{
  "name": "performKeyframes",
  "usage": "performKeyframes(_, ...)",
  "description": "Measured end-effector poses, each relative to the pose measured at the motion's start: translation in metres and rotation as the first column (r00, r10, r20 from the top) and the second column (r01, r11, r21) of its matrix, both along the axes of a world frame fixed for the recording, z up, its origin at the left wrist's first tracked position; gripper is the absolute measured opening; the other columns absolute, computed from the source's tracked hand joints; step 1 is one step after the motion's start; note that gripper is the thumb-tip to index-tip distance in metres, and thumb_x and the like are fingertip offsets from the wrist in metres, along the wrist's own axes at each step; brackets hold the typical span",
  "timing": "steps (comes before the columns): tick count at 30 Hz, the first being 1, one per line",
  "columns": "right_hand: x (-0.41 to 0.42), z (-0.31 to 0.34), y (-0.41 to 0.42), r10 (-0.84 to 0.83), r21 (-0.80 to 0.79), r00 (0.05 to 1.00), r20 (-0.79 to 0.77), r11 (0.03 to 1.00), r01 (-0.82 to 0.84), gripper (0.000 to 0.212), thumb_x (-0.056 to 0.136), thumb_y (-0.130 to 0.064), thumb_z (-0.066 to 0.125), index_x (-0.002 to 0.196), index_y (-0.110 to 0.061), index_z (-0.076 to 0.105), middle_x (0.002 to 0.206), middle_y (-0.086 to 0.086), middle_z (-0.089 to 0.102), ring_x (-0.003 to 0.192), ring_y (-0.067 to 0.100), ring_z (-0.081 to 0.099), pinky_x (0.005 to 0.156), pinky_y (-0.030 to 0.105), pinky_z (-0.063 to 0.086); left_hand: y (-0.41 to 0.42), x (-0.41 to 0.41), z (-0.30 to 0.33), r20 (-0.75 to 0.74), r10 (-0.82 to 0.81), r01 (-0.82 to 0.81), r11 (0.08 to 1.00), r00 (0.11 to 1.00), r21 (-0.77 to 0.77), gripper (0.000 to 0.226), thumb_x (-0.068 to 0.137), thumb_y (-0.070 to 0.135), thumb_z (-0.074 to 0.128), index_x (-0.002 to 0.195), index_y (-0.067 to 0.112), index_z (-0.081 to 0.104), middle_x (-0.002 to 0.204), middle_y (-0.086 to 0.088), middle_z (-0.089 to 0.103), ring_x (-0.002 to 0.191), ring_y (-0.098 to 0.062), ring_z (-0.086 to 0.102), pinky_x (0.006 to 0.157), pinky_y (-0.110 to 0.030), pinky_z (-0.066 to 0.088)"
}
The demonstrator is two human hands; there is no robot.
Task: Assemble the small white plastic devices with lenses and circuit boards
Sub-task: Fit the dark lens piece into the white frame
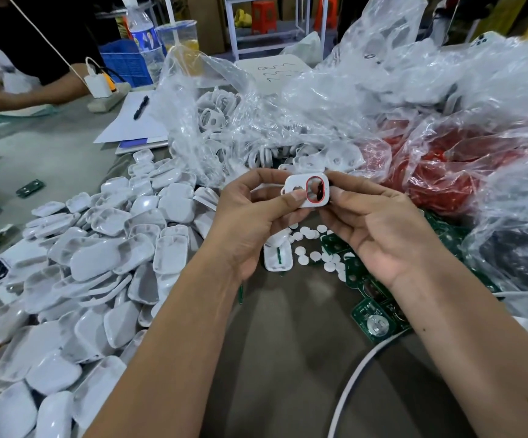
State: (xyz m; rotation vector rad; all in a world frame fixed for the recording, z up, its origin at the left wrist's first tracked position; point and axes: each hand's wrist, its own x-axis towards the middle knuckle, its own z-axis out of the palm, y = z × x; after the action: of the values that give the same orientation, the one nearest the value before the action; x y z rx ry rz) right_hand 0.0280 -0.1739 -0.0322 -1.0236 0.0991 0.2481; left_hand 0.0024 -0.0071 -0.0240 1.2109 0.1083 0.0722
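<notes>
**White housing held in both hands; red-rimmed lens seating in progress**

The fingers of the left hand point(250, 216) pinch the left end of a small white rounded-rectangular plastic housing point(307, 191), thumb across its face. The right hand point(379, 229) grasps the right end, thumb against the edge beside an oval red-rimmed lens piece point(315, 189) sitting in the larger opening. The housing is raised above the grey worktop point(288, 343), clear of the parts below.

Beneath lie loose white round discs point(307, 235) and green circuit boards point(374, 320). A heap of white plastic shells point(98, 263) lies to the left; clear plastic bags point(382, 90) of parts stand behind.

Judged risks: uneven thumb pressure could seat the lens tilted or pop it out. A dropped housing could be lost among the look-alike shells.
</notes>
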Motion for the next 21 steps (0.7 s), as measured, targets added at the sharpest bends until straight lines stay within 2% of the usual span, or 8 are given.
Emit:
performKeyframes(3,-0.001,0.001,0.001,0.002,-0.004,1.000,-0.006,1.000,-0.002,0.019,0.093,0.006,0.063,0.102,-0.004,0.077,0.099,0.014,0.080,0.087,0.020,0.078,0.077,0.028,0.063,-0.001,0.000,-0.002,-0.006,0.014,-0.013,0.998,1.000,0.067,0.021,0.084,-0.009,0.075,0.101,-0.001,0.067,0.095,-0.025,0.071,0.083,-0.028,0.076,0.074,-0.029,0.061)
performKeyframes(6,-0.002,0.002,0.002,-0.004,-0.034,1.000,0.011,0.999,0.004,0.018,0.096,0.005,0.061,0.105,0.000,0.076,0.101,0.017,0.080,0.091,0.024,0.078,0.078,0.030,0.064,-0.002,0.000,-0.002,-0.007,0.041,-0.040,0.993,0.999,0.108,0.017,0.084,-0.010,0.075,0.095,0.000,0.067,0.088,-0.021,0.072,0.076,-0.026,0.076,0.069,-0.027,0.061)
performKeyframes(9,-0.004,0.003,0.005,-0.030,-0.090,0.998,0.057,0.995,0.035,0.016,0.092,0.001,0.070,0.106,0.001,0.075,0.100,0.018,0.079,0.092,0.026,0.078,0.085,0.034,0.064,-0.003,0.001,-0.003,-0.004,0.072,-0.071,0.988,0.997,0.134,0.016,0.083,-0.008,0.077,0.093,0.001,0.067,0.084,-0.020,0.072,0.074,-0.025,0.075,0.069,-0.028,0.061)
performKeyframes(13,-0.007,0.003,0.010,-0.075,-0.168,0.991,0.115,0.981,0.094,0.023,0.078,0.003,0.080,0.101,-0.001,0.076,0.093,0.016,0.080,0.082,0.024,0.078,0.079,0.035,0.066,-0.006,0.001,-0.005,0.013,0.085,-0.086,0.968,0.996,0.236,0.017,0.083,-0.005,0.079,0.093,0.003,0.068,0.087,-0.030,0.069,0.072,-0.025,0.073,0.073,-0.031,0.062)
performKeyframes(17,-0.007,0.001,0.011,-0.122,-0.201,0.986,0.116,0.969,0.144,0.025,0.078,0.006,0.081,0.101,-0.001,0.075,0.091,0.017,0.080,0.081,0.029,0.079,0.071,0.034,0.065,-0.008,0.002,-0.008,0.054,0.081,-0.094,0.941,0.995,0.324,0.017,0.084,-0.004,0.079,0.092,0.004,0.066,0.063,-0.002,0.066,0.065,-0.021,0.070,0.075,-0.041,0.064)
performKeyframes(21,-0.007,0.001,0.010,-0.129,-0.208,0.986,0.104,0.967,0.148,0.028,0.076,0.004,0.084,0.101,-0.003,0.074,0.090,0.016,0.080,0.083,0.033,0.079,0.074,0.037,0.065,-0.010,0.002,-0.009,0.079,0.088,-0.110,0.936,0.993,0.334,0.017,0.084,-0.002,0.079,0.093,0.004,0.067,0.061,0.002,0.064,0.067,-0.024,0.070,0.083,-0.051,0.062)
